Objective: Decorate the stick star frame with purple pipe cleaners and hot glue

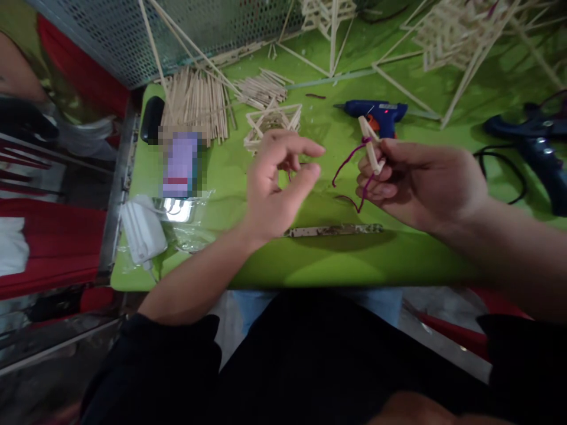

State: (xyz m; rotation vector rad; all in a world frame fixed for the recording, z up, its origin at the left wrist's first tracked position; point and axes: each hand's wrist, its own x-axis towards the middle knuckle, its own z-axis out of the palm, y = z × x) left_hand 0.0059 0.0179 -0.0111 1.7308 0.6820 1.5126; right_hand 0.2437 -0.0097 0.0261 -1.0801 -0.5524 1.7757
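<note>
My right hand [411,177] pinches a small frame of wooden sticks [371,144] between thumb and fingers. Purple yarn [349,158] is tied to the frame, and its loose ends hang down beside my fingers. To the left, my left hand [283,183] is raised with thumb and forefinger apart, holding nothing I can see; its other fingers are curled. Behind the left hand lies a woven stick piece [272,123] on the green table. A blue glue gun [381,112] lies just beyond the frame.
Bundles of wooden sticks [195,100] lie at the back left, near a phone [181,162] and a white charger [142,230]. Large stick structures [460,41] stand at the back. A stained stick [334,230] lies near the front, and a dark corded tool [538,147] is at the right.
</note>
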